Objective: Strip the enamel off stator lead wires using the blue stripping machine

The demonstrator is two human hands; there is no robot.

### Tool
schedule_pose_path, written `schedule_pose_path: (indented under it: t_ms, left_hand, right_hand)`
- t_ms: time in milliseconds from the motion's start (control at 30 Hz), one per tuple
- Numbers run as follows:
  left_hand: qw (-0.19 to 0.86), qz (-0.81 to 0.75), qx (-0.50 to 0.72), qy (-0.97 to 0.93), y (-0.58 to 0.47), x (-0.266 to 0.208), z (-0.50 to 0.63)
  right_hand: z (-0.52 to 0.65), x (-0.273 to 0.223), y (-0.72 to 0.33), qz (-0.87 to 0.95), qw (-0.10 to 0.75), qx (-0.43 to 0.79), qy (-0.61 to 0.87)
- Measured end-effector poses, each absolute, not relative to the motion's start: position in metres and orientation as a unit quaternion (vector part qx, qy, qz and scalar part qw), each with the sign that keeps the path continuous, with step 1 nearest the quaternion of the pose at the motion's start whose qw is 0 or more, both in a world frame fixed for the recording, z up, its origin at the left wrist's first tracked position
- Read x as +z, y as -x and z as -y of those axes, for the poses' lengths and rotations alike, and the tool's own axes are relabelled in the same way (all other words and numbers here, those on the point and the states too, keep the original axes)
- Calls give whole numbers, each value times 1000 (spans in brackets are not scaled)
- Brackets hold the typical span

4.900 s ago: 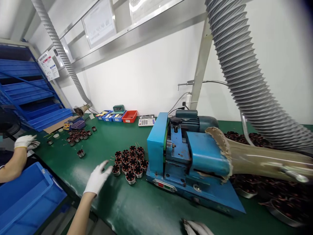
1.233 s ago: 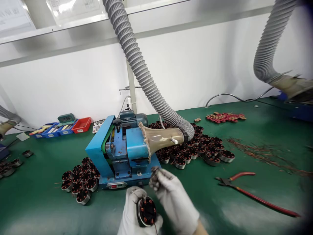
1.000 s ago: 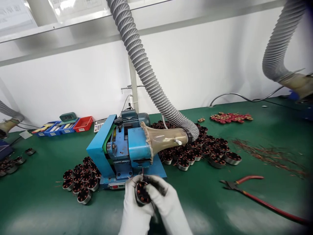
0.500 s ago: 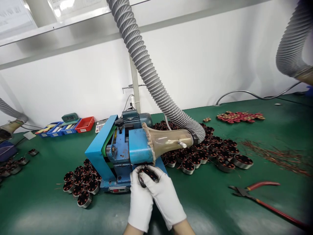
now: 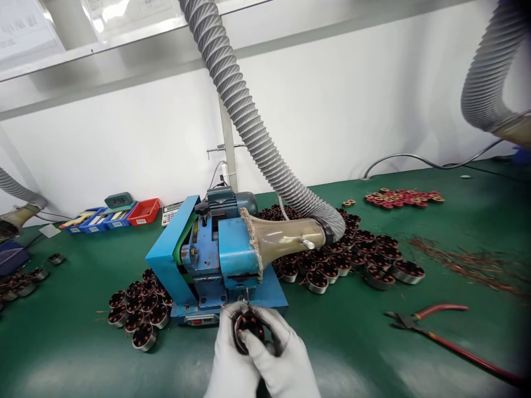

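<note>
Both my hands wear white gloves and hold one round motor stator [image 5: 250, 327] with dark slots and copper windings. My left hand [image 5: 230, 354] wraps around its left side. From the right, my right hand [image 5: 279, 354] grips it, the thumb lying across its face. Just beyond my fingertips stands a blue belt-driven machine [image 5: 238, 249]; a thin wire end seems to rise between the stator and its front. A cloudy funnel-shaped suction hood [image 5: 286, 237] is fixed to the machine's right side.
Several finished-looking stators [image 5: 141, 309] cluster left of the machine, and a larger group [image 5: 332, 265] lies to its right. Red-handled cutters [image 5: 415, 320] and loose copper wire clippings [image 5: 468, 262] lie at the right. A grey hose [image 5: 249, 116] comes down from above. Small bins [image 5: 143, 211] stand behind.
My hands have drawn the stator back from under the machine's blue cover, toward me. Its face now shows more plainly, tilted up.
</note>
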State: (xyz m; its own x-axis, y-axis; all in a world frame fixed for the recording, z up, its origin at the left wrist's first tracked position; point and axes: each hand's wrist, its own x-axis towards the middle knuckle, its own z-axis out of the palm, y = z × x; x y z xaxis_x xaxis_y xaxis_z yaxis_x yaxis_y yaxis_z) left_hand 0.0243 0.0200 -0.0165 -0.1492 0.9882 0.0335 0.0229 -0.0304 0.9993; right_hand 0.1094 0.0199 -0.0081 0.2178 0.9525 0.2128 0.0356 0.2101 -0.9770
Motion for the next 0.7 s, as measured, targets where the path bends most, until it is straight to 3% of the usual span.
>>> schedule_pose_path:
  t_ms: [200, 433, 567, 700]
  left_hand:
    - [420, -504, 518, -549, -11, -6, -7]
    - [441, -549, 538, -464, -2, -7, -8]
    - [460, -525, 528, -483, -2, 2, 0]
    - [367, -488, 533, -586, -7, 4, 5]
  right_hand:
    - [-9, -9, -119, 410, 644, 492, 418]
    - [-1, -7, -123, 209, 647, 656, 327]
    - [-1, -8, -115, 270, 638, 645, 322]
    - [-9, 1, -114, 270, 651, 588, 398]
